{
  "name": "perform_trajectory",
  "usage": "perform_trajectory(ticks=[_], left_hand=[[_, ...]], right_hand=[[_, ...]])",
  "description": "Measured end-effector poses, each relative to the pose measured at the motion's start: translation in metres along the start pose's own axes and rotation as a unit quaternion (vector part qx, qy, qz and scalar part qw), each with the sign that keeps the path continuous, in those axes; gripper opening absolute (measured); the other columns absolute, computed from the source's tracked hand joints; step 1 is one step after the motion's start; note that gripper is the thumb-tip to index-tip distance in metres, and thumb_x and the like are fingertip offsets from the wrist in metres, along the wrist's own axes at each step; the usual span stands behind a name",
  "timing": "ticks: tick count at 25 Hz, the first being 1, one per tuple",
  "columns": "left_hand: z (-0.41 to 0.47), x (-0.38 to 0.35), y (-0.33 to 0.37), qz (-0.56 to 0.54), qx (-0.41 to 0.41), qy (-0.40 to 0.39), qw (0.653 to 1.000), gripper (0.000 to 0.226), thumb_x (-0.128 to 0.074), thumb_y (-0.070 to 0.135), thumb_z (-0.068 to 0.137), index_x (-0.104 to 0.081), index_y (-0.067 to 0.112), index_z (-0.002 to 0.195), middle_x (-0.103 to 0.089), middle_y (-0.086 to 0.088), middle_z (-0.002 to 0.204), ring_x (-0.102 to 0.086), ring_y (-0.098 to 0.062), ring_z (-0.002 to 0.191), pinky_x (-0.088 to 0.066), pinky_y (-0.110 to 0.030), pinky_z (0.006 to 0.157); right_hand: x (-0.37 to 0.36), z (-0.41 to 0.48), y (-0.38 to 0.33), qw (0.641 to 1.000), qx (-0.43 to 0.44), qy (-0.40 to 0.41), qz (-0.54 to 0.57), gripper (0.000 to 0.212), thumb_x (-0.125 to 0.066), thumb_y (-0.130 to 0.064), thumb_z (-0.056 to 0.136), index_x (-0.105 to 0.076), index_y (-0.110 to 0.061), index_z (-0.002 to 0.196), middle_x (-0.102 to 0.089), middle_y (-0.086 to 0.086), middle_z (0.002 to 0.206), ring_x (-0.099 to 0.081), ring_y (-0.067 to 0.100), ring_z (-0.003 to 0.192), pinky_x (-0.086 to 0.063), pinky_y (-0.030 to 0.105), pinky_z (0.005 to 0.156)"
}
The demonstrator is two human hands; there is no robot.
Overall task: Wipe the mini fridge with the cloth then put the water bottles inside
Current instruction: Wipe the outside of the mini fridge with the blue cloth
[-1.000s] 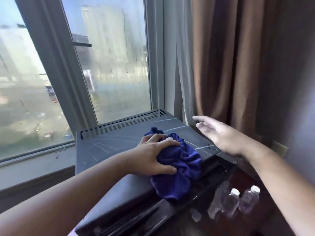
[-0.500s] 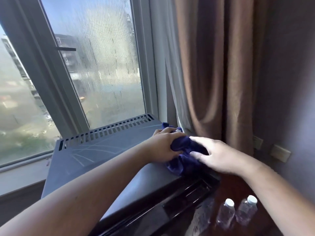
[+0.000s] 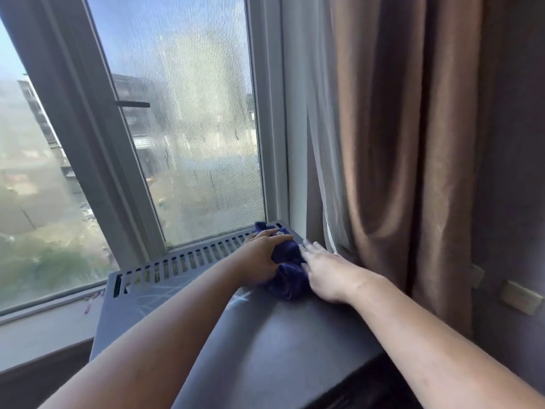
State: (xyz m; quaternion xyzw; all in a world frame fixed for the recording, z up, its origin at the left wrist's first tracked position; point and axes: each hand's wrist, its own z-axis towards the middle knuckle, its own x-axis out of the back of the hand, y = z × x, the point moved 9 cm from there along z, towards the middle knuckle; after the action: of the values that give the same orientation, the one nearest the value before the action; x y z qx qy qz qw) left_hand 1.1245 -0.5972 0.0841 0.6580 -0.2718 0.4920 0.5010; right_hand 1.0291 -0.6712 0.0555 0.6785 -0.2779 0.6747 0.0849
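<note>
Two hazy, streaked glass panes in a tall grey-framed window [image 3: 182, 128] rise right behind the dark grey, flat-topped mini fridge [image 3: 280, 335]. To the fridge's right hangs a long brown fabric curtain [image 3: 413, 143] in heavy folds. A thin pale sheer curtain [image 3: 321, 172] sits between it and the window frame, dropping towards the fridge's far right corner. Off the fridge's left side runs a pale grey windowsill [image 3: 44, 329].

Now the fridge itself. We're looking down on its top, with a row of narrow vent slots [image 3: 182, 261] along the far edge and a few pale streaks near the middle. Both bare forearms reach across it from the near side.

Up at the far right corner of the top is the deep blue, bunched-up cloth [image 3: 290, 276], lying on the fridge partly over the end of the vent row. The left hand [image 3: 262, 255] has it: fingers curled over the top of the bundle, gripping, palm down on its left side. The right hand [image 3: 327, 270] comes in from the other side, fingers straight and flat, holding nothing. Its fingertips touch the cloth's right edge, and the palm is low over the fridge top; whether it touches I can't say.

Smallest of all, two beige rectangular wall plates [image 3: 519, 296] sit on the dark wall well to the fridge's right, past the brown curtain.
</note>
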Motion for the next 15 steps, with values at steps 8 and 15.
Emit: perform_trajectory(ticks=[8,15], left_hand=[[0.051,0.007,-0.009,0.037,-0.021,-0.007,0.999,0.079,-0.054,0.021,0.072,-0.049,0.027,0.15,-0.046,-0.005,0.156,-0.043,-0.034,0.142,-0.034,-0.041,0.117],[0.012,0.001,0.016,0.057,-0.122,-0.001,0.991,0.068,-0.064,0.002,0.085,-0.052,0.027,0.148,-0.054,0.003,0.149,-0.046,-0.015,0.139,-0.026,-0.016,0.111]], right_hand=[[0.004,0.027,0.015,0.996,-0.021,0.028,0.078,0.058,-0.025,-0.02,0.11,-0.003,-0.01,0.163,0.003,0.007,0.173,0.002,0.02,0.159,0.0,0.027,0.125],[0.004,-0.026,0.009,0.999,0.002,-0.024,0.039,0.061,-0.031,-0.021,0.109,-0.002,-0.014,0.163,0.006,-0.002,0.173,0.007,0.013,0.158,0.002,0.028,0.127]])
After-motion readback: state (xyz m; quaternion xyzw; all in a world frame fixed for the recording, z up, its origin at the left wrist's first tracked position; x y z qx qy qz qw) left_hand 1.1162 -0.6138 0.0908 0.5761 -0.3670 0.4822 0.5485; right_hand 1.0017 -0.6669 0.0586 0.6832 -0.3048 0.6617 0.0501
